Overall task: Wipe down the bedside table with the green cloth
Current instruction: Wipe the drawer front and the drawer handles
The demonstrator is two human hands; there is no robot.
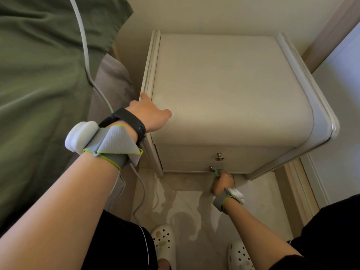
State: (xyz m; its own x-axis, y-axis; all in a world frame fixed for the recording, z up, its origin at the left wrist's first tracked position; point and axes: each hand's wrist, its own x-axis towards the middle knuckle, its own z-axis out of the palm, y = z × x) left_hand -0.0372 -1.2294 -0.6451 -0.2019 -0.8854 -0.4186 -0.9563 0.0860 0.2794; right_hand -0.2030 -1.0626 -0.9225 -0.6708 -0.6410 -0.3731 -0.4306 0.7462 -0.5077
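The cream bedside table fills the middle of the view, seen from above, with two drawer fronts below its front edge. My left hand rests on the top's near left corner, fingers spread over the edge. My right hand is low in front of the lower drawer and grips the green cloth, which is bunched against the lower drawer's metal knob. Only a small bit of the cloth shows above my fingers. The upper drawer's knob is bare.
A bed with a green cover lies close on the left, with a white cable running over it and down to the floor. A wall and door frame stand at the right. My feet in white clogs stand on the pale marble floor.
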